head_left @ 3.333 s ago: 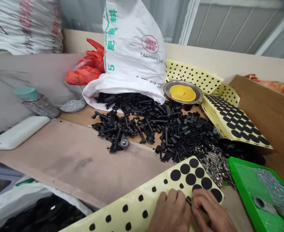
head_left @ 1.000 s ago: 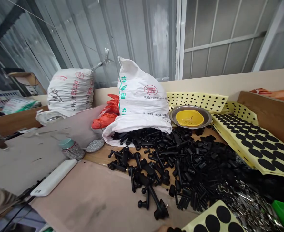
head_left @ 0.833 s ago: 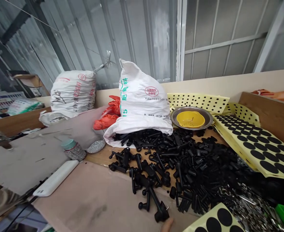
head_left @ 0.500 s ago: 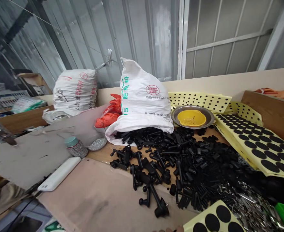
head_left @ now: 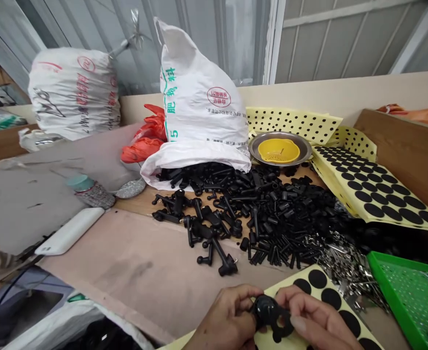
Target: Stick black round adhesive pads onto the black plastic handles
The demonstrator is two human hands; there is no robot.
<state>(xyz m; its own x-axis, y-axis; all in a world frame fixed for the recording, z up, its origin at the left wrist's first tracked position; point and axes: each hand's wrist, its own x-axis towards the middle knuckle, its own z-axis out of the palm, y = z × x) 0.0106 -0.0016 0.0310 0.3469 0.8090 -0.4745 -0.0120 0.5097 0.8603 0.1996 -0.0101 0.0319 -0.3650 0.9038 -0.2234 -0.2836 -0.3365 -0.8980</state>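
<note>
Both of my hands are at the bottom edge, pinched on one small black plastic part (head_left: 270, 316) with a round head. My left hand (head_left: 226, 318) grips it from the left, my right hand (head_left: 316, 321) from the right. Under them lies a yellow sheet (head_left: 311, 291) carrying black round pads. Just beyond is a big heap of black plastic parts (head_left: 268, 209) that spills from a white printed sack (head_left: 199, 107).
Small silver metal pieces (head_left: 345, 265) lie beside a green tray (head_left: 407, 291) at the right. More yellow pad sheets (head_left: 374, 187) and a metal bowl with a yellow strainer (head_left: 279, 149) sit behind. At the left: a white block (head_left: 66, 237), a capped bottle (head_left: 88, 191), another sack (head_left: 73, 90).
The view has tilted back down, so my hands are in sight again. They were pressing on the yellow pad sheet; they now hold a black part above it.
</note>
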